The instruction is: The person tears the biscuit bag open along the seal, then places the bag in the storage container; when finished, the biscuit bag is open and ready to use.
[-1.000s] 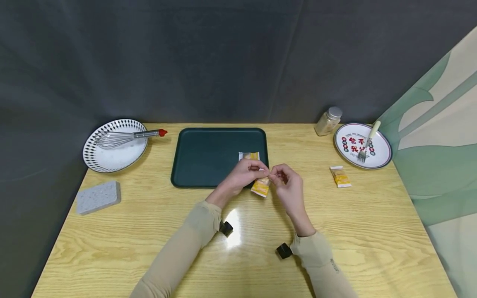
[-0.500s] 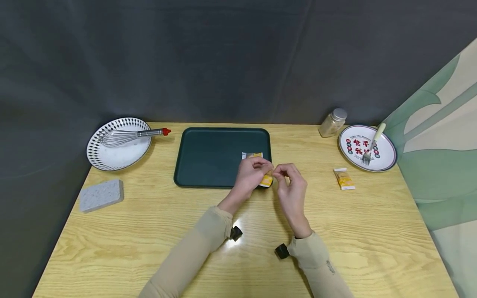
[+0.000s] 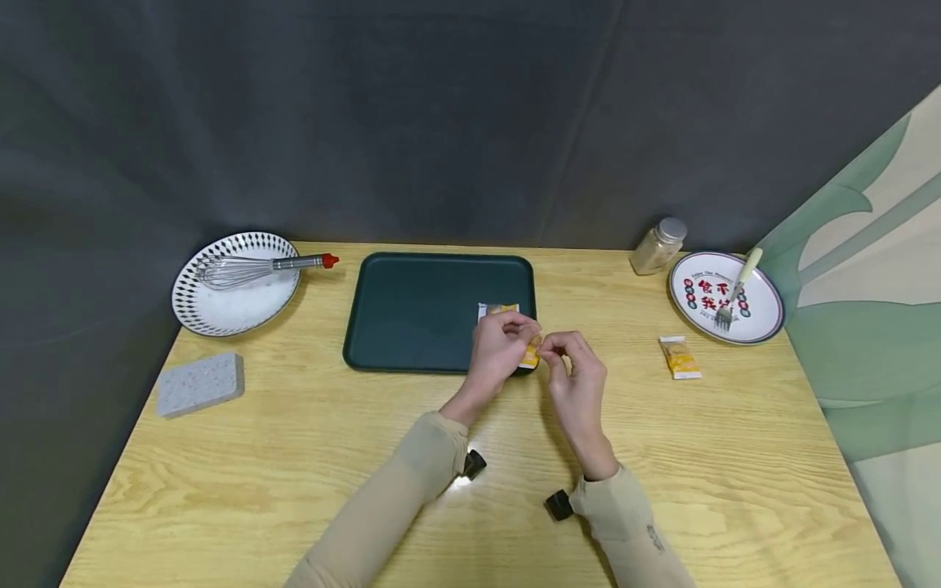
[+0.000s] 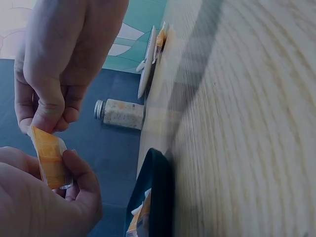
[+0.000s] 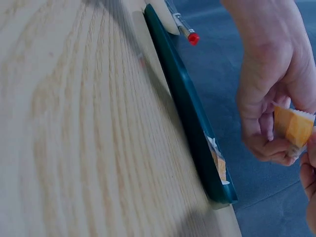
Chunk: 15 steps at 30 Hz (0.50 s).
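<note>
A small yellow snack packet (image 3: 530, 354) is held up between both hands above the tray's right front corner. My left hand (image 3: 494, 347) pinches its body between thumb and fingers. My right hand (image 3: 579, 380) pinches the packet's end, its fingertips close to the left ones. In the left wrist view the packet (image 4: 51, 157) looks orange and stands upright, with no tear that I can make out. Beneath the hands lies the dark green tray (image 3: 426, 310). A similar packet (image 3: 498, 309) rests in it, partly hidden behind the left hand. Another such packet (image 3: 680, 358) lies on the table at right.
A patterned plate (image 3: 235, 310) bearing a whisk (image 3: 246, 269) stands at far left, a grey sponge-like block (image 3: 200, 385) before it. At back right are a lidded jar (image 3: 657, 247) and a plate (image 3: 694, 306) with a fork (image 3: 738, 288). A dark curtain closes off the back.
Both hands have stayed together on the packet, which has shifted slightly away, over the tray's corner. More of the packet is now covered by the left hand. The view has tilted a little.
</note>
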Each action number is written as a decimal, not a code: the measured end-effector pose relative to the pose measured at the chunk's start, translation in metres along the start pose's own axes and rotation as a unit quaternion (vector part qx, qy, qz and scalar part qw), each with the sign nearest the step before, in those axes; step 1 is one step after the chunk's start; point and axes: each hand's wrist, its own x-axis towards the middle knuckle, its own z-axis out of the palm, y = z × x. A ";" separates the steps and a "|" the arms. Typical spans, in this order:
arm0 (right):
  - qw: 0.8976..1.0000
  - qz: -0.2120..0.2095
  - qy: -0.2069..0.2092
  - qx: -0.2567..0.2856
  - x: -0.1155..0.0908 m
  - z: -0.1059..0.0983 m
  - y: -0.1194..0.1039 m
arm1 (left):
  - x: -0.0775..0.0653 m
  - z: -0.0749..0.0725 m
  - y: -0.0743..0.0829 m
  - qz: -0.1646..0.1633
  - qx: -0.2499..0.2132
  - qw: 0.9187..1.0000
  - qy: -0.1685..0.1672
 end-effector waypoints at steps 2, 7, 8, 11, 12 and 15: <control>1.000 -0.001 -0.002 -0.001 -0.002 -0.001 0.000 | -0.001 0.001 -0.001 0.006 0.007 1.000 0.003; 1.000 0.002 -0.017 -0.006 -0.008 -0.004 0.001 | -0.001 0.004 -0.005 0.018 0.021 1.000 0.009; 1.000 0.004 -0.020 -0.008 -0.009 -0.005 0.001 | -0.001 0.005 -0.006 0.018 0.023 1.000 0.009; 1.000 0.009 -0.021 -0.014 -0.012 -0.005 0.000 | 0.001 0.007 -0.009 0.016 0.028 0.999 0.006; 1.000 0.007 -0.021 -0.013 -0.013 -0.005 -0.001 | 0.003 0.007 -0.011 0.019 0.032 0.999 0.010; 0.999 -0.017 -0.033 -0.011 -0.018 -0.002 -0.008 | 0.007 0.003 -0.014 0.020 0.026 0.999 0.027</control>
